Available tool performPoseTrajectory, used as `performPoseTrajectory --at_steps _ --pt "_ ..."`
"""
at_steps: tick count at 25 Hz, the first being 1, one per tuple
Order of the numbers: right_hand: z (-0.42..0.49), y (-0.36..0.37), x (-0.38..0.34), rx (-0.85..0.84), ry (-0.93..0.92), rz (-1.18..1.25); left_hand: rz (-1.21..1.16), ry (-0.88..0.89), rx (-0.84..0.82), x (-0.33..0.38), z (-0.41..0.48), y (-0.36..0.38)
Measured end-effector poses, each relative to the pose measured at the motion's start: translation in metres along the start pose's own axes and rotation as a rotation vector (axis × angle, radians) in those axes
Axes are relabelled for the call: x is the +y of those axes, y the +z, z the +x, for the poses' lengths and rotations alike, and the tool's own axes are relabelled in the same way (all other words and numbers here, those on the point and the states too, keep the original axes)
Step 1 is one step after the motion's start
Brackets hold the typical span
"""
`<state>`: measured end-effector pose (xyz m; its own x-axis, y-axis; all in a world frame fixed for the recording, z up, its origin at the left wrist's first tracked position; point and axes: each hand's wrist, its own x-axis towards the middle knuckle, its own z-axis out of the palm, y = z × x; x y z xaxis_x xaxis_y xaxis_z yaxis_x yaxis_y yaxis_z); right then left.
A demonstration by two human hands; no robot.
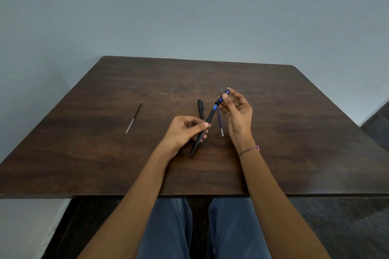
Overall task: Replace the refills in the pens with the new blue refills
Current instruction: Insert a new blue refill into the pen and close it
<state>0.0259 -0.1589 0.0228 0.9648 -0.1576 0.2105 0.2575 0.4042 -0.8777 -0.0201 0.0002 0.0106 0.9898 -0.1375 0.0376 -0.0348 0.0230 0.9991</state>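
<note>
The left grip (185,130) pinches the black pen (207,124) near its middle. The right grip (237,115) pinches the cap (223,96), which is partly on the pen's far end. This looks like the cap step, so it must slide straight. A blue refill (220,124) lies just beside the right grip.

Near the middle of the desk (294,132), the left hand (185,130) holds a pen (205,127) slanting toward the far right, where the right hand (237,118) pinches the cap (222,97). A second pen (201,109) lies just behind the left hand. The right refill (220,124) lies under the right hand, and the left refill (134,117) lies well apart toward the left edge.
</note>
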Motion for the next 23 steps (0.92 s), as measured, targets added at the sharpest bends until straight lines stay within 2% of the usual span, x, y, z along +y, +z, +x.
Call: performPoseTrajectory --at_steps 23 --pt "-0.0086 0.0054 0.0052 -0.368 -0.017 -0.214 -0.139 0.037 0.049 -0.0001 0.0017 -0.0010"
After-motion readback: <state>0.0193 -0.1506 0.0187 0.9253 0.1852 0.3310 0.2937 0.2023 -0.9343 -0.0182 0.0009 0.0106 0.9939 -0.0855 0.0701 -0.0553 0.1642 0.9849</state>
